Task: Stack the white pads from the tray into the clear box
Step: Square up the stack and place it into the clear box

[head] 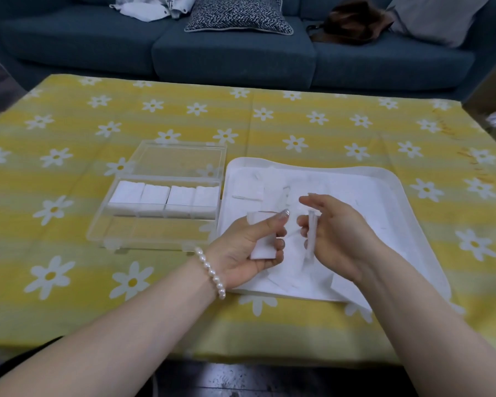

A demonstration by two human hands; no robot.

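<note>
White pads [284, 270] are mostly still scattered flat in the white tray [395, 184], which sits on the table a bit to the right of center, with one pad's corner poking over the tray's near edge around 5 o'clock. Left of the tray at 9 o'clock, just beside it, is the clear box [158, 230] with its lid [181, 159] flipped open toward 12 o'clock. Its middle row already has four neat stacks of pads [166, 200] side by side; the near row looks bare as far as I can tell. Both hands hover over the near-left part of the tray. Her left hand [249, 250], pearl bracelet [212, 273] on the wrist, has its fingers curled around a small stack of pads [265, 245], thumb pressed on top. Right hand [338, 239] is at 3 o'clock from the left one, close but not touching, palm facing left, holding a thin pad [312, 236] edge-on and upright between thumb and fingers, with the index finger sticking out loose above it. All of this is on a yellow tablecloth with white daisies [98, 282], and there's a blue sofa [235, 53] at 12 o'clock with a patterned cushion [238, 15] on it.
</note>
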